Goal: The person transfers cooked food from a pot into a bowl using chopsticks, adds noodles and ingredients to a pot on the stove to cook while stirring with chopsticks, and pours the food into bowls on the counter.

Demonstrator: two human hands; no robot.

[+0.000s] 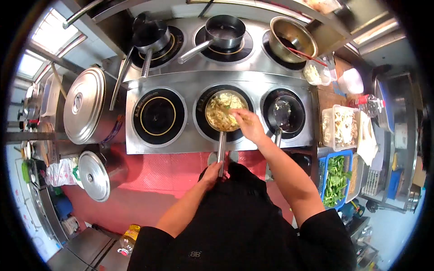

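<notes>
A pan (pixel 222 135) with pale yellowish food (pixel 221 109) in it stands on the front middle burner (pixel 199 118). My left hand (pixel 211 175) is closed round the end of the pan's long metal handle, close to my body. Over the right side of the pan is my right hand (pixel 248 124), its fingers pinched on thin sticks that look like chopsticks; their tips reach into the food. On the front right burner sits a dark pan (pixel 282 115) with a few light scraps inside, its handle pointing toward me.
Two dark pots (pixel 151 36) (pixel 224 31) and a metal bowl (pixel 294 38) stand on the back burners. Lidded steel pots (pixel 86 106) are at left. To the right are a tub of sliced food (pixel 340 128), a blue basket of greens (pixel 335 180) and a bottle (pixel 368 103).
</notes>
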